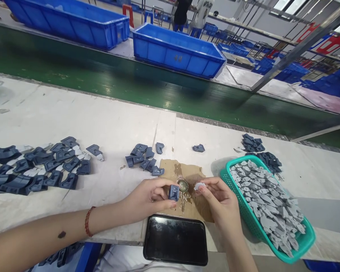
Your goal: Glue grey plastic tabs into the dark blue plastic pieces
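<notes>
Between thumb and fingers, my left hand (155, 196) grips a dark blue plastic part (173, 192) with square recesses. A small light grey plastic piece (199, 186) is pinched in my right hand (219, 194). The two parts are apart, held above a piece of brown cardboard (197, 172). On the cardboard, between the hands, lies a round-faced watch (183, 185) with a glittering chain. To the right of my right hand stands a green basket (308, 241) full of similar grey pieces (268, 200).
A black phone (175, 240) lies at the table's near edge. Dark blue parts are heaped at left (45, 162), in a small middle pile (141, 155) and behind the basket (265, 158). Beyond runs a green conveyor belt (116, 87), with large blue bins (178, 49) behind it.
</notes>
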`<action>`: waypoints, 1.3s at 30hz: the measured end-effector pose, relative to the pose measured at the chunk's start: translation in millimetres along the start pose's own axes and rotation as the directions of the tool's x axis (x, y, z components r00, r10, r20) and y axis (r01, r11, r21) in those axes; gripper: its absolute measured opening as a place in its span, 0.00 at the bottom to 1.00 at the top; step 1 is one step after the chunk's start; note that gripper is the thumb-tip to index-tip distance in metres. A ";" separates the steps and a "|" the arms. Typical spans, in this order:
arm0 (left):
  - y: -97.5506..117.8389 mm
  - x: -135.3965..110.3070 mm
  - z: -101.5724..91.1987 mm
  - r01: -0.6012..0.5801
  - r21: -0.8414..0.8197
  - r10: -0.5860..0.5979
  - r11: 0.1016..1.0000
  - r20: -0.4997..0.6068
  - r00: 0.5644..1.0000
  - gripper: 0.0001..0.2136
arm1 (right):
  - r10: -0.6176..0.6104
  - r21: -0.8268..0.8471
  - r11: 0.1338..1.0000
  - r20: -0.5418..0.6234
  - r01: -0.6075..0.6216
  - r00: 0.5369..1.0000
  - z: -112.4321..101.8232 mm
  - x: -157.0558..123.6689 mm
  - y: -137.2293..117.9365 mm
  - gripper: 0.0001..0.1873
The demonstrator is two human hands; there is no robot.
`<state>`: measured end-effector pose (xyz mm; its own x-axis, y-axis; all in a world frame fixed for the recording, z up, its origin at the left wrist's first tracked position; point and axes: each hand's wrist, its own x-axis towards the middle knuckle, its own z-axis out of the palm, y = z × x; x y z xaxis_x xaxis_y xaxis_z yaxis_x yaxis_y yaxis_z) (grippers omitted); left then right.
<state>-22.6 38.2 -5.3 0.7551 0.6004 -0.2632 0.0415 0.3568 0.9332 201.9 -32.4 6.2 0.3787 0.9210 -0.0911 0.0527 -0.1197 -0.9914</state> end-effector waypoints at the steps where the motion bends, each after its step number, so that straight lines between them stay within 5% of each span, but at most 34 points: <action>1: -0.3 0.3 -0.1 -0.010 0.017 0.010 1.000 -0.006 1.000 0.18 | 0.000 -0.018 1.000 0.000 0.000 1.000 0.4 1.2 -0.6 0.11; 12: 7.6 2.1 -1.4 -0.064 0.067 0.063 0.996 0.020 0.998 0.20 | -0.033 -0.050 0.998 0.046 0.035 0.998 3.7 13.8 3.9 0.16; 20: 11.0 2.7 -1.6 -0.081 0.121 0.078 0.989 0.026 0.997 0.20 | -0.089 -0.222 0.971 -0.005 0.086 0.996 6.1 14.9 -3.0 0.20; 39: 14.0 3.7 0.4 -0.016 0.093 0.015 0.996 0.016 1.000 0.14 | -0.320 -0.609 0.689 0.230 0.392 0.919 17.3 13.6 0.0 0.26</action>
<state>-19.0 45.1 6.9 0.7661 0.5939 -0.2455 0.0898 0.2793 0.9560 191.1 -13.4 3.4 0.1187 0.9701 0.2117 0.7478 0.0529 -0.6618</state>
